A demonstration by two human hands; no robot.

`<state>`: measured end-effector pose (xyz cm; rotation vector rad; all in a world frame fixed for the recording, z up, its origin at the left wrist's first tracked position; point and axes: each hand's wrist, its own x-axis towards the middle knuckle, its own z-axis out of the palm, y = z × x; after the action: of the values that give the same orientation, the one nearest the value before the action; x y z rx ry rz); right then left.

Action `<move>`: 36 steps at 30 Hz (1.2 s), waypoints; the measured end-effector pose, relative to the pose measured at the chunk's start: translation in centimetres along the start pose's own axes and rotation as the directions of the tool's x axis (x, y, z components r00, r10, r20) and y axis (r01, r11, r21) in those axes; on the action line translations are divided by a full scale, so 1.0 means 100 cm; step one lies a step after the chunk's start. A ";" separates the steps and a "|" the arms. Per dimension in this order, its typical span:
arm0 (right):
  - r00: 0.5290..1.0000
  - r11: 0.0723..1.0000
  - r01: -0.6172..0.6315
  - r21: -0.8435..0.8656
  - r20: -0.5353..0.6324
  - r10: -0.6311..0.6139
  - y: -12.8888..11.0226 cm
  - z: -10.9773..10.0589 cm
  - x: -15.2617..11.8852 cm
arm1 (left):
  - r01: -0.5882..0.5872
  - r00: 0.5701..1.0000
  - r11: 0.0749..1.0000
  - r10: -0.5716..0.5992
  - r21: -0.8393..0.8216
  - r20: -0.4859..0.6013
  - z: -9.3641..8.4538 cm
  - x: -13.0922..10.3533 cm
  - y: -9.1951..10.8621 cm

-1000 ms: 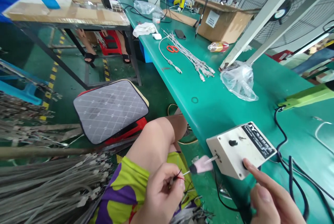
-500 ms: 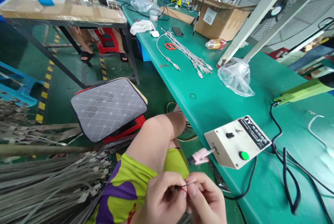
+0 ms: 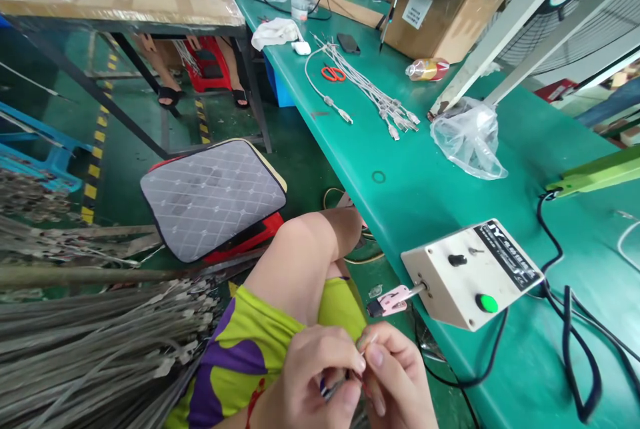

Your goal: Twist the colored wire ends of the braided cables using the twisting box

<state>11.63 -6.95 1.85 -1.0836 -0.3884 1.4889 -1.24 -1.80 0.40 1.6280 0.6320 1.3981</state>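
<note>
My left hand (image 3: pixel 320 372) is closed, thumb and fingers curled together around thin wires (image 3: pixel 366 388), a red one among them. Right beside it, my right hand (image 3: pixel 400 376) pinches the wires between thumb and forefinger, and a pale end shows at its fingertips. Both hands meet low over my lap, and my fingers hide most of the wires. Just beyond them a pink clip (image 3: pixel 395 301) with a dark tip sticks out on a metal shaft from a cream control box (image 3: pixel 450 309), which has a black knob and a green button. Neither hand touches the clip.
On the green bench (image 3: pixel 370 209) lie several grey USB cables (image 3: pixel 370 92), orange-handled scissors (image 3: pixel 333 74), a plastic bag (image 3: pixel 470 139) and a carton (image 3: pixel 430 22). Bundled cables (image 3: pixel 100 356) fill the lower left. A cushioned stool (image 3: pixel 215 199) stands ahead; a person sits behind the far table (image 3: pixel 125 12).
The view has tilted downward and shifted slightly left. My fingers have drawn closer around the wires, and the dark and red strands that showed between my hands are now mostly covered.
</note>
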 end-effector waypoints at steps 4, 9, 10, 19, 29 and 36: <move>0.999 0.998 0.046 0.032 -0.019 -0.046 0.007 -0.002 0.006 | 0.019 1.000 1.000 -0.019 -0.023 -0.008 0.000 0.004 0.000; 0.994 0.997 0.073 0.000 -0.087 -0.073 0.007 -0.007 0.008 | 0.041 0.999 0.981 -0.034 0.191 -0.041 -0.005 0.009 0.006; 0.993 0.997 0.071 -0.036 -0.090 -0.074 0.004 -0.008 0.008 | 0.014 0.999 0.977 -0.007 0.214 -0.033 -0.007 0.010 0.006; 0.957 0.987 0.160 -0.031 -0.240 -0.163 -0.022 0.006 0.026 | 0.094 0.994 0.980 -0.082 0.173 -0.076 -0.014 0.017 -0.008; 0.979 0.972 0.162 0.172 -0.151 -0.136 -0.007 -0.005 0.019 | 0.174 0.984 0.958 -0.160 0.226 -0.081 -0.008 0.014 -0.010; 0.947 0.954 0.265 0.141 -0.223 -0.231 0.005 -0.008 0.028 | 0.228 0.970 0.936 -0.193 0.270 -0.151 0.000 0.013 -0.013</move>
<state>12.37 -4.78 -0.08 -1.0002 -0.2392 1.1528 -0.75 -0.11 -0.02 1.6446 1.0915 1.2993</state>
